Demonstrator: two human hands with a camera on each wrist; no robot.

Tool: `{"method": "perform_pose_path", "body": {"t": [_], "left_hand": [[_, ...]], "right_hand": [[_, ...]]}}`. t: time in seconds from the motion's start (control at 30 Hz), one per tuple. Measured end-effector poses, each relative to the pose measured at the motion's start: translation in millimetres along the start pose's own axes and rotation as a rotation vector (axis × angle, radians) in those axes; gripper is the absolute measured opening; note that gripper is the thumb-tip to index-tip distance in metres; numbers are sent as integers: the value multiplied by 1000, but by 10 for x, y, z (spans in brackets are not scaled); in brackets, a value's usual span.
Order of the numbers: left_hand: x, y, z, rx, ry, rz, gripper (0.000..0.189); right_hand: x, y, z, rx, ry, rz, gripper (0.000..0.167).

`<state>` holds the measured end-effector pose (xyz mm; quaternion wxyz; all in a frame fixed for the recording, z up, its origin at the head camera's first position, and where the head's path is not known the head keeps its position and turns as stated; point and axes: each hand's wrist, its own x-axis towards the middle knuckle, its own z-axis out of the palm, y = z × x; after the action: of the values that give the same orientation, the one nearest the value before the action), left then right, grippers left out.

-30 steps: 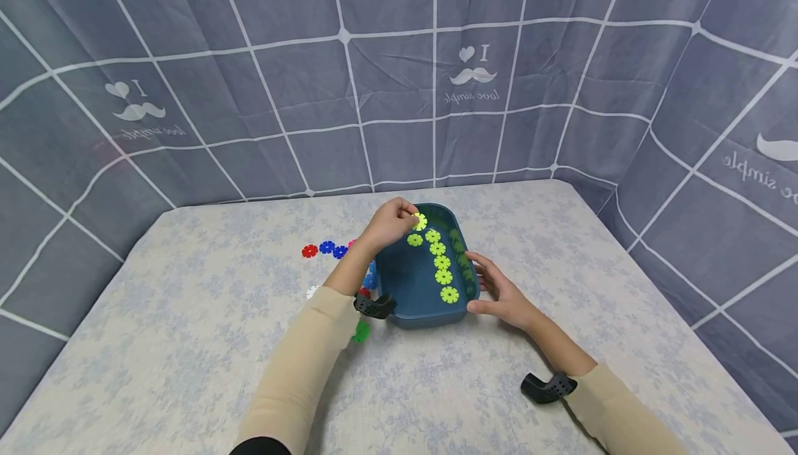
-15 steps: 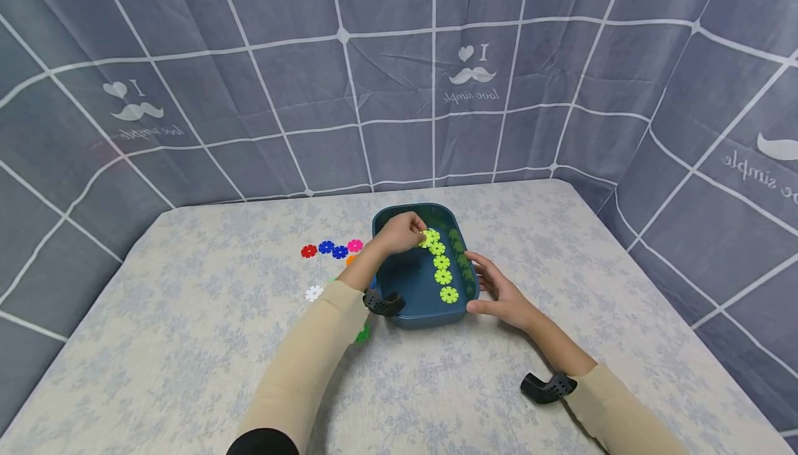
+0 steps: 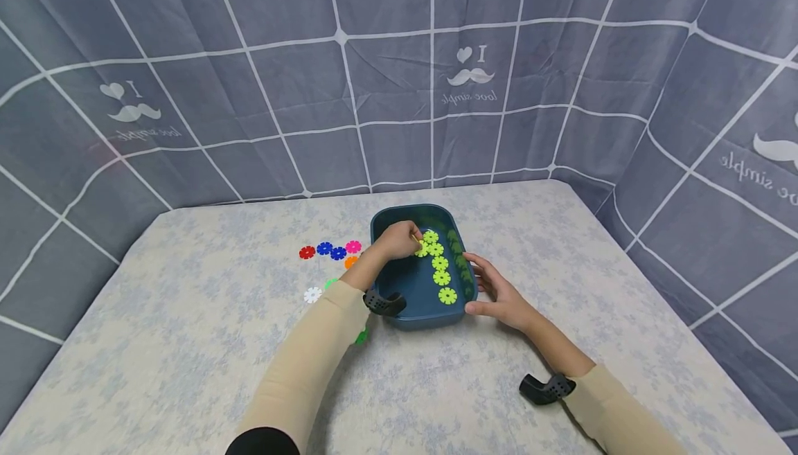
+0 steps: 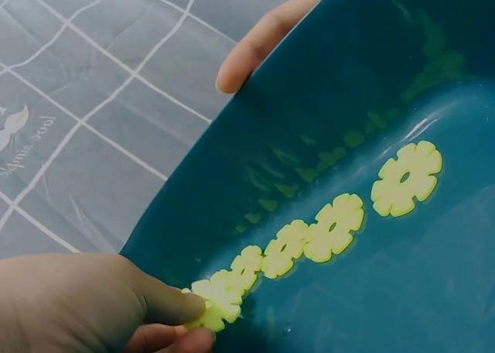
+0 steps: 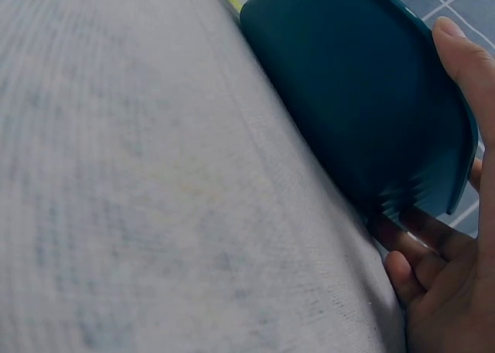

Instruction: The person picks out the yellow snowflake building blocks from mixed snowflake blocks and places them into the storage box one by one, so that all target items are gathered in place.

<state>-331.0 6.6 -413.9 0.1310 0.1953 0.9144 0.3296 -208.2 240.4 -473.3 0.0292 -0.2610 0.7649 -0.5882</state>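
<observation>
To the left of the blue bin [image 3: 430, 320], several coloured discs [image 3: 338, 253] lie on the tabletop [image 3: 206, 344], partly covered by the left sleeve [image 3: 308, 358]. The left hand [image 3: 396, 240] reaches over the left side of the bin, and its grip is closed: thumb and fingers pinch a yellow disc [image 4: 220, 313] low inside the far half of the bin. Just to the right of this grip lies the row of yellow discs [image 3: 439, 262], and I judge this relation to matter most: its long axis runs from the far end of the bin toward the near end, close to the right wall, with the nearest disc a little apart. The left hand is the nearer one to the row's far end; the right hand [image 3: 506, 301] stays outside the bin, loosely spread along its right wall, grasping no disc. The left wrist view shows the thumb over the pinched disc, which the head view hardly shows; the right wrist view shows fingers against the bin's outer wall, but not the row.
</observation>
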Motion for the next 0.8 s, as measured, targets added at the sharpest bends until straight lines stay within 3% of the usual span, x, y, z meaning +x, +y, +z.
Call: {"method": "perform_pose_path", "body": {"t": [0.27, 0.8], "left_hand": [[9, 14, 20, 100, 3, -24, 15], [4, 3, 45, 150, 34, -35, 9]], "right_hand": [[0, -22, 2, 0, 3, 1, 87], [0, -9, -3, 7, 1, -14, 86]]}}
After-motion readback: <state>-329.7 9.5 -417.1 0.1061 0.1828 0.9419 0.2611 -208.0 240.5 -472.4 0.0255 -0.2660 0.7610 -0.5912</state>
